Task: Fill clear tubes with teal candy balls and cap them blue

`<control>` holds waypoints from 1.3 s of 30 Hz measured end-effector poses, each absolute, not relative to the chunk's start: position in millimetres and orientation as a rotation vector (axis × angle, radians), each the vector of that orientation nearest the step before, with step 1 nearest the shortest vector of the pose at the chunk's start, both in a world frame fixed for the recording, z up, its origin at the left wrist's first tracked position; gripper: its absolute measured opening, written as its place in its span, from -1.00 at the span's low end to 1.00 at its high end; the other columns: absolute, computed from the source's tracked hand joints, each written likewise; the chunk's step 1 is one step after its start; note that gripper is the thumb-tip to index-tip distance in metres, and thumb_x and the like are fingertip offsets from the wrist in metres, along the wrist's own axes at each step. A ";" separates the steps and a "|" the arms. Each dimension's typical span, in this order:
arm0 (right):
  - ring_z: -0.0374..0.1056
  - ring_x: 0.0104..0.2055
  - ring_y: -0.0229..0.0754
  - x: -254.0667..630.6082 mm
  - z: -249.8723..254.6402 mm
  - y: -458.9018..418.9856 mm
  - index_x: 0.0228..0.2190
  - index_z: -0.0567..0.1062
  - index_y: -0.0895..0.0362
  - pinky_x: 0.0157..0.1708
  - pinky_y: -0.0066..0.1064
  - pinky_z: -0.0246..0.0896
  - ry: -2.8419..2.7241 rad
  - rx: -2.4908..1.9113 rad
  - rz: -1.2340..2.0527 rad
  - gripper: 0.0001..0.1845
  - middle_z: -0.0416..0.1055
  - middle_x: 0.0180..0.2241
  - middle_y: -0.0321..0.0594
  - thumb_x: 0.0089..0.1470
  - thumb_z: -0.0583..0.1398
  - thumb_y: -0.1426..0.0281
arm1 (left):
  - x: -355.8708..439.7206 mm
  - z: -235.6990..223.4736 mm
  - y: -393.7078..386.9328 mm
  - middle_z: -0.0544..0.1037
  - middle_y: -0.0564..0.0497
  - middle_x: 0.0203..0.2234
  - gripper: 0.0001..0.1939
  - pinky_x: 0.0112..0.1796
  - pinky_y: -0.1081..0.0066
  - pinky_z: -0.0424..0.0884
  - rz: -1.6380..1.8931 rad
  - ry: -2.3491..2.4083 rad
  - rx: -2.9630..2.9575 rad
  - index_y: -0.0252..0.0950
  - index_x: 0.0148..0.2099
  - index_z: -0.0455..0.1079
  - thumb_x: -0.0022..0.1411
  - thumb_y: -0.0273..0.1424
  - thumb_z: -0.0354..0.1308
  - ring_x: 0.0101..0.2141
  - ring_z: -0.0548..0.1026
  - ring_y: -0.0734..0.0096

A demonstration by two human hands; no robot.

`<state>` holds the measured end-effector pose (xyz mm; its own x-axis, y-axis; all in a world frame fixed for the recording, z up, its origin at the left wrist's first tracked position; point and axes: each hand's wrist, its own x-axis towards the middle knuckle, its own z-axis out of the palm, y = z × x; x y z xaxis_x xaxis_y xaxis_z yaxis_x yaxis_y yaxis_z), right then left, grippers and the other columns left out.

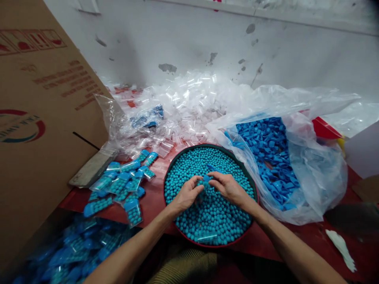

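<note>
Both hands meet above a round tub (168, 209) filled with turquoise beads (207, 225). My left hand (188, 193) is closed around a small clear plastic case (202, 184), partly hidden by the fingers, with turquoise beads seeming to show inside. At the top of that case, my right hand (227, 186) pinches a blue cap (206, 178). Whether the cap is fully seated cannot be made out. Another clear case (207, 238) lies on the beads at the tub's near edge. Left of the tub, several filled, blue-capped cases (133, 211) are piled on the red table (155, 197).
A clear bag (314, 185) holding loose blue caps (266, 154) lies open on the right. Empty clear cases (189, 106) are heaped behind the tub. A cardboard box (44, 130) stands at left; more filled cases (74, 248) lie below. White scrap (340, 248) rests at right.
</note>
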<state>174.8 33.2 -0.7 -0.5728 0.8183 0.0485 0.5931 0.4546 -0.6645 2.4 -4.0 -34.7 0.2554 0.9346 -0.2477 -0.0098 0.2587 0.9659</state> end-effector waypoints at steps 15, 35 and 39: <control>0.31 -0.37 -0.21 165.9 -4.5 8.3 -0.20 0.40 0.14 -0.32 -0.43 0.18 -2.241 -1.112 0.821 -0.68 0.40 -0.41 -0.18 0.12 -0.08 0.38 | 11.1 -23.1 -13.8 0.28 0.14 -0.56 -0.50 -0.74 0.62 0.15 0.959 1.048 0.982 -0.26 0.07 0.06 0.07 -0.35 0.04 -0.71 0.29 0.65; 0.33 -0.46 -0.27 170.0 -16.1 11.2 -0.22 0.43 0.14 -0.42 -0.47 0.25 -2.117 -1.076 0.852 -0.70 0.44 -0.45 -0.25 0.11 -0.04 0.39 | 21.5 -18.6 -15.8 0.27 0.18 -0.64 -0.59 -0.72 0.62 0.18 0.987 1.167 1.015 -0.28 0.02 0.09 0.08 -0.38 -0.02 -0.71 0.28 0.62; 0.35 -0.40 -0.22 166.2 -19.9 0.9 -0.16 0.41 0.17 -0.35 -0.40 0.25 -2.034 -1.088 0.674 -0.68 0.44 -0.39 -0.15 0.09 -0.03 0.40 | 19.4 -12.2 -14.5 0.27 0.17 -0.62 -0.54 -0.74 0.63 0.17 0.967 1.107 0.962 -0.28 0.04 0.09 0.06 -0.37 0.02 -0.72 0.27 0.63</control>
<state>166.2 0.9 -19.9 -0.3831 0.8552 0.3490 0.4778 0.5069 -0.7175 19.4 -14.5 -12.2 0.1711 0.9498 -0.2620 -0.1319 0.2856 0.9492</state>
